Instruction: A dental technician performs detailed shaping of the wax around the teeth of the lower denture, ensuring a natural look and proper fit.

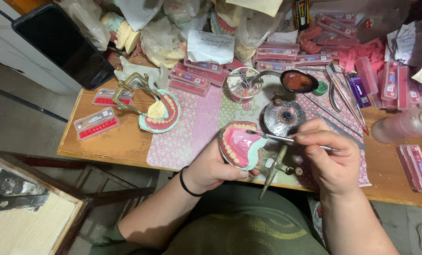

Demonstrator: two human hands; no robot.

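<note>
The left hand [211,167] is clenched around a denture model [239,145], a green-based cast with pink wax gums and a row of pale teeth, mounted on a brass articulator [274,165]. The model is held tilted, above the near edge of the counter [112,146], with the teeth side turned up toward the camera. A black band [185,182] sits on the left wrist.

The right hand [331,160] is closed in a pen grip on a slim metal wax instrument [291,139]. The instrument runs leftward from the fingers, and its tip rests at the upper rim of the pink wax, on the model.

Just behind the hands stands a small round spirit burner [284,117] with a lit flame. Behind the burner lies a metal spoon [298,81] holding dark red wax, next to a patterned cup [243,85] containing tools. To the right of the burner, pliers and further metal instruments [345,97] lie on a patterned cloth mat [192,127].

A second denture model [161,113] on its own brass articulator rests at the left edge of the mat, well apart from the hands. Flat clear boxes with red inserts [96,123] lie to its left. More such boxes [291,54] are stacked at the rear. A clear plastic bottle [402,125] lies on the right side of the counter. A dark smartphone [62,45] lies at the far left.
</note>
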